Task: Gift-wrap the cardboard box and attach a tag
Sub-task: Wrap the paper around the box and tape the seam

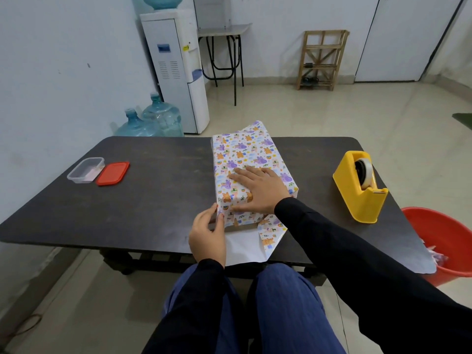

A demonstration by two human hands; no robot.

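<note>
We find open dark tabletop (166, 200) flanking the paper-wrapped box (245, 152); a yellow plastic tape dispenser (357, 195) stands right, a clear tub (85, 170) and red lid (113, 173) left.

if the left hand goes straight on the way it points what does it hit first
The wrapped box. The left hand points at its near left corner, fingers pinching the paper flap there, so it would likely press straight into that end.

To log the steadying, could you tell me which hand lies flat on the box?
The right hand, flat on top of the box; the left hand pinches paper at the near corner.
</note>
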